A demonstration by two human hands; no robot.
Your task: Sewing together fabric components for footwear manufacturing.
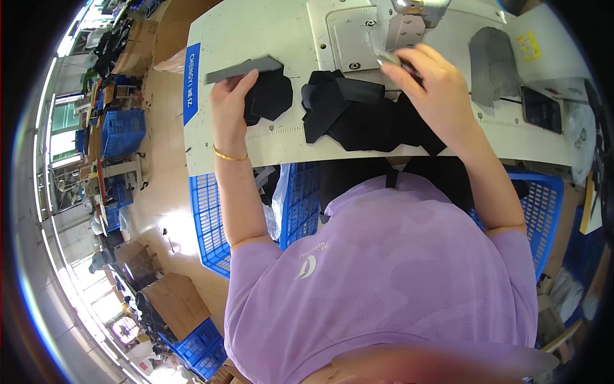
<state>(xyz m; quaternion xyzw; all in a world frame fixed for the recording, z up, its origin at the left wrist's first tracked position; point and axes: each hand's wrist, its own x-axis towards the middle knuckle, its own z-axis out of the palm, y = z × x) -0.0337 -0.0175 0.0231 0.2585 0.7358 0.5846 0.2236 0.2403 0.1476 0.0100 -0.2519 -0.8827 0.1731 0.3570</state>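
My left hand [229, 102] is at the left of the sewing table [281, 144], fingers closed on a flat dark grey fabric piece [256, 66]. Just beside that hand, black fabric pieces [273, 96] lie on the tabletop. My right hand [438, 89] is raised by the sewing machine [407, 31], closed round a small silver-tipped tool [387, 59] that looks like thread snips; most of it is hidden by the fingers. Between my hands spreads a loose pile of black fabric pieces [358, 121], with a dark grey strip [361, 91] on top.
A grey cloth [494, 64] and a dark phone [542, 110] lie on the right of the table. Blue plastic crates stand below its front edge, one at left [300, 198] and one at right [543, 208]. Cardboard boxes [176, 304] sit on the floor far left.
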